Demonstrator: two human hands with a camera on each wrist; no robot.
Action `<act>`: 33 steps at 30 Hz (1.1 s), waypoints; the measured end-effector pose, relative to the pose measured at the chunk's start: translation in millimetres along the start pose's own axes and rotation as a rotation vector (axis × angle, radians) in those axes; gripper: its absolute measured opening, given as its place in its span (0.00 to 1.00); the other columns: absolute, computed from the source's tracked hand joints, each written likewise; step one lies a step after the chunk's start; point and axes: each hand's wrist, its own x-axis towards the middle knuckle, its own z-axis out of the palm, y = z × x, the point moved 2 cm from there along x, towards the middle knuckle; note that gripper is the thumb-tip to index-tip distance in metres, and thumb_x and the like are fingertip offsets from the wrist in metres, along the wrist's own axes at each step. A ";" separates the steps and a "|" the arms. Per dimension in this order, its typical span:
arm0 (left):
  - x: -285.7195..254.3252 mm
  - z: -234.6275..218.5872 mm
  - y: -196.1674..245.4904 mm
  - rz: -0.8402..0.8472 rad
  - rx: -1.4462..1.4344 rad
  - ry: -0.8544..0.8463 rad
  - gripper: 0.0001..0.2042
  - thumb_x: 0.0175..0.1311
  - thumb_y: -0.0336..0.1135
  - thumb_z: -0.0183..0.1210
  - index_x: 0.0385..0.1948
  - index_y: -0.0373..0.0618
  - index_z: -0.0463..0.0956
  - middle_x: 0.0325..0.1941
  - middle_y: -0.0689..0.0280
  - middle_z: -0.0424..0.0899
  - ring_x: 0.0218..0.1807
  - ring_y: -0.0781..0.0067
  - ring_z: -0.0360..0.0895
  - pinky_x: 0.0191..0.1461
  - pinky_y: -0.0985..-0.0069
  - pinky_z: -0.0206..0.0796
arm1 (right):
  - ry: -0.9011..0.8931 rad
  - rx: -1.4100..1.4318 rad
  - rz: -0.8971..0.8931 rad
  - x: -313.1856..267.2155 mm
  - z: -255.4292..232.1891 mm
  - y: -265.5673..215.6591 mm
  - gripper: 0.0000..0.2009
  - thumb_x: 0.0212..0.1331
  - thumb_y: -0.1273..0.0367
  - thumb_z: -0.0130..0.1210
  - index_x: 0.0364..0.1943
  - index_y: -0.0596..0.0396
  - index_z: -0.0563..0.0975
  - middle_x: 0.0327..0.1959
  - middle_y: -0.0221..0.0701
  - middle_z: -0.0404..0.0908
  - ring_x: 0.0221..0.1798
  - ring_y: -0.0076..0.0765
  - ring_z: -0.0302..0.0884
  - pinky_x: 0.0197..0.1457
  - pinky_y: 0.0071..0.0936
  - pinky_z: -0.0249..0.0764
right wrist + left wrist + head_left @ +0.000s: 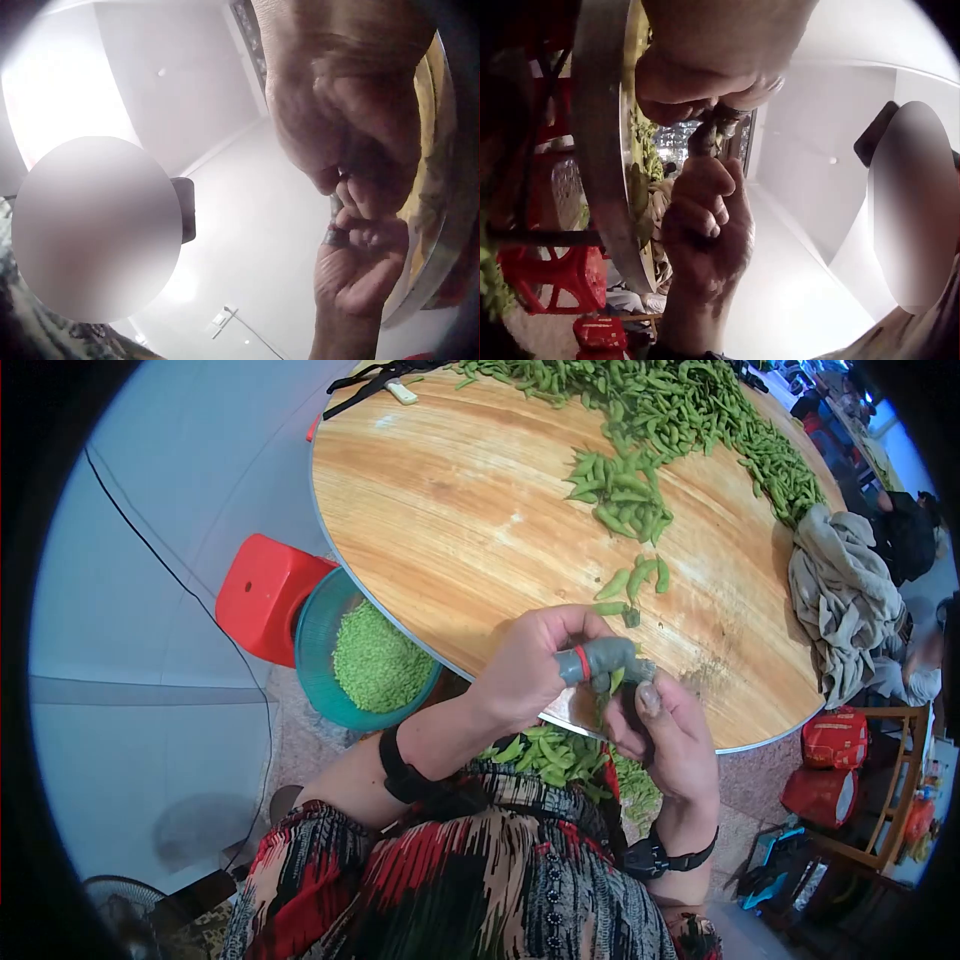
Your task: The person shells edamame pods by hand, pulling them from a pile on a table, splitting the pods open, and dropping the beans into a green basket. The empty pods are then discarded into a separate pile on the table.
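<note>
Both hands meet over the near edge of the round wooden table [450, 500]. The left hand [525, 665], with grey covers on its fingers and a red band, pinches a green pod [617, 680]. Close against it, the right hand [678, 735] has its thumb and curled fingers around the pod's lower part, which is mostly hidden. The left wrist view has the left hand [705, 67] above the right hand [709, 232]. In the right wrist view, the right hand [352, 112] covers the pod, with the left hand [360, 262] below. A few loose pods [640, 575] lie just beyond the hands.
A large heap of pods [690, 405] covers the table's far side; a grey cloth [845, 590] lies at the right edge. Left of the table are a teal basket [312, 670] of shelled beans [378, 658] and a red stool [265, 600]. More pods [550, 755] rest at the lap.
</note>
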 end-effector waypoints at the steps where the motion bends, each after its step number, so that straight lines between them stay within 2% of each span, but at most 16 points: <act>1: 0.3 0.1 2.4 0.010 0.110 0.056 0.04 0.58 0.30 0.58 0.30 0.40 0.73 0.26 0.69 0.76 0.27 0.83 0.70 0.32 0.86 0.63 | -0.039 0.049 -0.011 0.1 -0.9 2.9 0.11 0.66 0.65 0.42 0.36 0.59 0.70 0.19 0.22 0.68 0.17 0.13 0.54 0.19 0.14 0.51; 5: -0.3 1.4 2.0 0.003 0.271 0.072 0.05 0.58 0.30 0.57 0.30 0.40 0.73 0.25 0.70 0.76 0.28 0.85 0.70 0.33 0.85 0.63 | -0.067 0.094 0.014 1.9 -5.7 8.5 0.13 0.65 0.64 0.41 0.42 0.61 0.68 0.20 0.26 0.68 0.15 0.14 0.53 0.17 0.13 0.50; 8: -4.7 11.0 10.8 0.024 0.416 0.086 0.04 0.58 0.30 0.57 0.30 0.39 0.73 0.25 0.71 0.76 0.28 0.86 0.69 0.33 0.85 0.63 | -0.036 0.151 0.052 2.6 -2.5 4.5 0.09 0.66 0.69 0.39 0.40 0.60 0.69 0.19 0.22 0.66 0.15 0.12 0.51 0.17 0.12 0.48; 11: -6.3 16.4 11.4 -0.033 0.315 0.068 0.05 0.58 0.30 0.57 0.30 0.39 0.73 0.26 0.71 0.75 0.28 0.86 0.69 0.32 0.85 0.62 | -0.072 0.282 0.048 2.9 -3.5 6.4 0.10 0.66 0.69 0.39 0.42 0.60 0.69 0.19 0.24 0.66 0.14 0.11 0.50 0.15 0.11 0.46; 16: -1.4 9.6 2.1 0.030 0.071 -0.208 0.05 0.58 0.32 0.58 0.30 0.40 0.74 0.31 0.70 0.76 0.31 0.86 0.70 0.33 0.86 0.62 | -0.168 0.476 0.101 -1.6 -5.1 8.3 0.10 0.65 0.70 0.40 0.44 0.60 0.69 0.18 0.26 0.67 0.13 0.11 0.50 0.13 0.10 0.46; 20: -0.4 8.1 1.2 0.005 -0.031 -0.255 0.05 0.58 0.31 0.58 0.30 0.40 0.74 0.32 0.70 0.75 0.32 0.85 0.70 0.33 0.86 0.62 | -0.214 0.554 0.150 -0.1 -6.4 9.2 0.09 0.64 0.69 0.43 0.43 0.60 0.69 0.18 0.25 0.67 0.14 0.11 0.53 0.14 0.10 0.48; 21: -1.3 7.9 5.3 0.001 0.121 -0.201 0.05 0.58 0.30 0.57 0.31 0.40 0.73 0.32 0.70 0.75 0.32 0.85 0.70 0.34 0.86 0.62 | -0.212 0.552 0.150 2.1 -6.1 10.6 0.09 0.64 0.69 0.43 0.43 0.60 0.69 0.18 0.25 0.67 0.14 0.11 0.53 0.14 0.10 0.48; 22: -1.9 8.2 8.9 -0.003 0.272 -0.144 0.05 0.58 0.29 0.57 0.31 0.39 0.73 0.31 0.70 0.75 0.32 0.85 0.70 0.35 0.85 0.63 | -0.092 0.329 0.046 5.5 -7.7 12.0 0.08 0.64 0.69 0.44 0.40 0.60 0.70 0.18 0.24 0.68 0.14 0.11 0.54 0.16 0.11 0.50; 23: -2.5 10.1 11.2 -0.003 0.268 -0.144 0.05 0.58 0.29 0.57 0.31 0.39 0.73 0.31 0.70 0.75 0.32 0.85 0.70 0.35 0.85 0.63 | 0.026 0.104 -0.056 8.1 -8.5 11.4 0.08 0.63 0.69 0.45 0.37 0.59 0.71 0.18 0.23 0.69 0.15 0.11 0.56 0.17 0.12 0.52; 24: -3.2 11.2 14.4 0.067 0.370 -0.103 0.04 0.57 0.27 0.56 0.32 0.38 0.73 0.32 0.70 0.74 0.33 0.85 0.69 0.36 0.85 0.63 | 0.027 0.100 -0.052 10.6 -5.5 10.2 0.08 0.63 0.69 0.45 0.37 0.59 0.71 0.18 0.23 0.69 0.15 0.11 0.56 0.17 0.12 0.52; 26: -4.8 12.4 21.6 0.139 0.466 -0.059 0.04 0.56 0.24 0.55 0.33 0.38 0.72 0.32 0.70 0.74 0.33 0.85 0.69 0.37 0.85 0.63 | 0.141 -0.160 -0.114 15.7 -2.3 3.5 0.07 0.63 0.69 0.47 0.32 0.58 0.72 0.18 0.21 0.70 0.18 0.11 0.60 0.20 0.12 0.55; 29: -7.2 2.4 29.7 0.196 0.665 -0.006 0.07 0.53 0.20 0.50 0.34 0.37 0.72 0.31 0.70 0.73 0.32 0.85 0.69 0.37 0.85 0.63 | 0.062 -0.172 0.015 22.0 -2.4 -3.1 0.08 0.62 0.69 0.47 0.32 0.59 0.73 0.19 0.20 0.70 0.21 0.14 0.64 0.22 0.16 0.60; 30: -5.4 -5.9 29.0 0.281 0.788 0.065 0.09 0.52 0.20 0.48 0.34 0.37 0.72 0.30 0.70 0.72 0.31 0.85 0.67 0.37 0.86 0.61 | 0.061 -0.175 0.018 27.9 -1.1 -4.4 0.08 0.62 0.69 0.47 0.32 0.59 0.73 0.19 0.20 0.70 0.21 0.14 0.64 0.22 0.16 0.60; 31: -5.0 -12.3 30.1 0.367 0.911 0.138 0.11 0.50 0.19 0.46 0.35 0.37 0.72 0.29 0.70 0.71 0.31 0.85 0.66 0.36 0.86 0.60 | 0.182 -0.472 -0.112 35.2 -1.4 -9.2 0.07 0.60 0.68 0.49 0.32 0.59 0.73 0.19 0.26 0.72 0.21 0.24 0.67 0.23 0.22 0.62; 32: -5.7 -17.1 31.3 0.367 0.909 0.141 0.11 0.50 0.19 0.46 0.35 0.37 0.72 0.29 0.70 0.71 0.31 0.85 0.66 0.36 0.86 0.60 | 0.303 -0.768 -0.246 41.5 -0.6 -14.3 0.08 0.59 0.68 0.50 0.32 0.59 0.73 0.19 0.33 0.73 0.22 0.34 0.70 0.25 0.29 0.65; 33: -6.6 -21.7 31.9 0.307 0.771 0.137 0.12 0.50 0.18 0.45 0.36 0.37 0.71 0.28 0.70 0.71 0.30 0.85 0.65 0.35 0.87 0.59 | 0.426 -1.061 -0.382 44.2 0.7 -18.6 0.08 0.57 0.67 0.52 0.33 0.59 0.72 0.19 0.39 0.74 0.22 0.44 0.74 0.26 0.35 0.68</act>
